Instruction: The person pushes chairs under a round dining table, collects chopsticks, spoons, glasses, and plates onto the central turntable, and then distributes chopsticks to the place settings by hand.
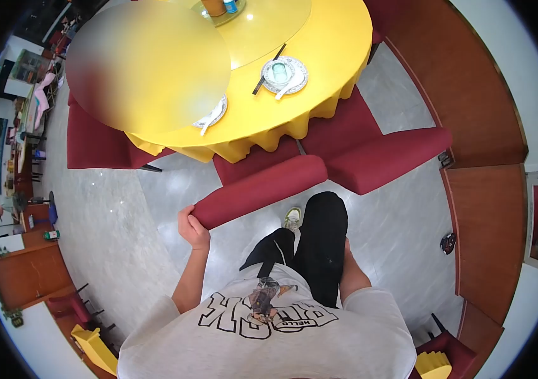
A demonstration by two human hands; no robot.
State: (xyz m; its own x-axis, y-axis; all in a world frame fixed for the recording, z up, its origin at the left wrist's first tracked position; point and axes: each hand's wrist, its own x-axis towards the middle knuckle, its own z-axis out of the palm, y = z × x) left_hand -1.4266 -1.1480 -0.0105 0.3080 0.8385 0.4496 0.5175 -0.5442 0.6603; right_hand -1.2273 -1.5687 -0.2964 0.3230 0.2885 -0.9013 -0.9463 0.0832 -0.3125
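My left hand (193, 228) is wrapped round the left end of a dark red chair's backrest (259, 191). The chair's seat (257, 159) reaches under the yellow tablecloth (326, 114). Down beside my right thigh hangs my right hand (346, 248), its fingers hidden behind the black trouser leg. A second red chair (388, 159) stands just right of the first, near my right knee.
On the round table lie a patterned plate with a glass (280, 73), dark chopsticks (261, 85) and a white spoon (285, 90). Another red chair (95, 142) stands left. Brown wood panelling (480, 218) lines the right wall. A dark object (448, 244) is near its base.
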